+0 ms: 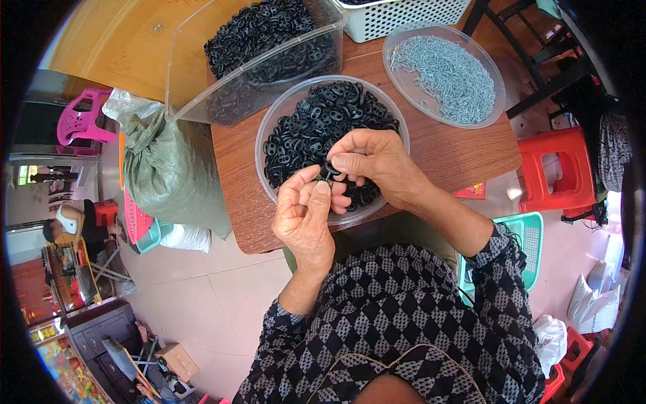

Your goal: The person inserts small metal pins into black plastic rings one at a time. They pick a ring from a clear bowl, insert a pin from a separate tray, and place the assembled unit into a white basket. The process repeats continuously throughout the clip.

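Observation:
Above the near rim of a round clear tub [261, 155], my two hands meet fingertip to fingertip. My right hand [378, 165] pinches a small black plastic piece [332, 168] between thumb and forefinger. Close against it, my left hand [306, 212] is closed with thumb and fingers pressed together on a small black piece, partly hidden by the fingertips. The tub is heaped with small black plastic pieces [316, 121], rounded and with holes. A shallow clear lid [499, 101] on the right holds many small silvery screws [447, 77].
A large clear bin [252, 87] of similar black pieces stands behind the tub, beside a white perforated basket [404, 19]. All rest on a brown wooden table [235, 202]. A tied green sack [175, 168] stands left, a red stool [555, 172] right. Another person [70, 219] sits far left.

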The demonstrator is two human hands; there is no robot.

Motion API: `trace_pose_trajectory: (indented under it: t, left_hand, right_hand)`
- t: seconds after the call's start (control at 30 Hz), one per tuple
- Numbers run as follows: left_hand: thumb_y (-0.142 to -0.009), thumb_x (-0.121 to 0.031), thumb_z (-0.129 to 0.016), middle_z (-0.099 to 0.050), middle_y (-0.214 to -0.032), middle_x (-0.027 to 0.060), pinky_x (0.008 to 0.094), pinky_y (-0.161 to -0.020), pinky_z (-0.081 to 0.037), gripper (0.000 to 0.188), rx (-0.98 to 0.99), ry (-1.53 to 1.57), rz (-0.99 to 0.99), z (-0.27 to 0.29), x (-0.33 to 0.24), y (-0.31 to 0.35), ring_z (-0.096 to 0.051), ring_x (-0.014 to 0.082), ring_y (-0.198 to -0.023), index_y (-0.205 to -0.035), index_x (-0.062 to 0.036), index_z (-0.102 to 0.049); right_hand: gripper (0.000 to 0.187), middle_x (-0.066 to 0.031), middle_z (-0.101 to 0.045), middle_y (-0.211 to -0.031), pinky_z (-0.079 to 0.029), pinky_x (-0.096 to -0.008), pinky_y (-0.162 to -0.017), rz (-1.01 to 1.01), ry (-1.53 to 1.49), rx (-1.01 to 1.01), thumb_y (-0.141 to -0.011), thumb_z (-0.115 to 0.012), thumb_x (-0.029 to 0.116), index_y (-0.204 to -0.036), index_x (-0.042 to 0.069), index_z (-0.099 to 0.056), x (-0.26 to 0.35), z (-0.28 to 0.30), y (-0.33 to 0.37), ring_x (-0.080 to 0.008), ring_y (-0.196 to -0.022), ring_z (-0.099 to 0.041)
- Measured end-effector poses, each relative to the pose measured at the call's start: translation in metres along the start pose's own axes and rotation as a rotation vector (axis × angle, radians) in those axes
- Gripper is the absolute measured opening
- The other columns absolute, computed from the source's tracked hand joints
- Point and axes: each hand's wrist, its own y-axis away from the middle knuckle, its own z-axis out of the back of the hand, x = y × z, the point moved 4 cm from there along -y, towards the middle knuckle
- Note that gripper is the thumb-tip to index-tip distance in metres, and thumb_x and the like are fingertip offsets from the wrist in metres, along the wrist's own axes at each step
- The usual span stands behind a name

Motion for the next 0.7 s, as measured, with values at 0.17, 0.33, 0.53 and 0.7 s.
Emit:
trace_pose_trajectory:
  t: [0.17,0.33,0.53,0.7]
  left_hand:
    - [-0.086,-0.003,-0.057,-0.064,-0.075,0.0159,0.0251,-0.052,-0.051,0.024,0.001,-0.028,0.011,0.0,-0.0031,0.0007,-0.06,0.0169,-0.057,-0.105,0.0087,-0.05]
    - [-0.086,-0.002,-0.056,-0.064,-0.074,0.0156,0.0247,-0.052,-0.051,0.023,-0.003,-0.049,-0.008,0.0006,-0.0024,-0.0001,-0.06,0.0161,-0.056,-0.105,0.0087,-0.05]
    - [-0.086,-0.001,-0.056,-0.064,-0.074,0.0154,0.0243,-0.051,-0.05,0.022,-0.009,-0.055,-0.01,0.0006,-0.0007,-0.0005,-0.06,0.0158,-0.056,-0.105,0.0085,-0.05]
    - [-0.086,-0.001,-0.056,-0.064,-0.073,0.0152,0.0241,-0.051,-0.05,0.022,-0.003,-0.07,-0.011,0.0001,-0.0009,0.0002,-0.06,0.0161,-0.056,-0.105,0.0083,-0.05]
  right_hand:
    - [0.016,-0.0017,-0.061,-0.075,-0.04,-0.0175,-0.052,0.026,-0.013,0.013,-0.082,-0.065,0.014,-0.09,0.001,-0.064,0.0017,-0.0023,-0.0012,-0.0048,-0.063,-0.051]
    - [0.014,-0.0012,-0.061,-0.075,-0.04,-0.0175,-0.053,0.058,0.029,0.004,-0.083,-0.064,0.013,-0.089,0.001,-0.064,0.0033,-0.0032,-0.0015,-0.0042,-0.063,-0.051]
    - [0.013,-0.0012,-0.061,-0.074,-0.041,-0.0177,-0.053,0.179,0.091,-0.005,-0.084,-0.062,0.012,-0.09,0.001,-0.065,0.0061,-0.0059,0.0006,-0.004,-0.062,-0.051]
    - [0.014,-0.0017,-0.061,-0.074,-0.04,-0.0178,-0.052,0.109,0.08,0.002,-0.083,-0.062,0.012,-0.09,0.0,-0.064,0.0055,-0.0046,-0.0004,-0.0046,-0.061,-0.051]
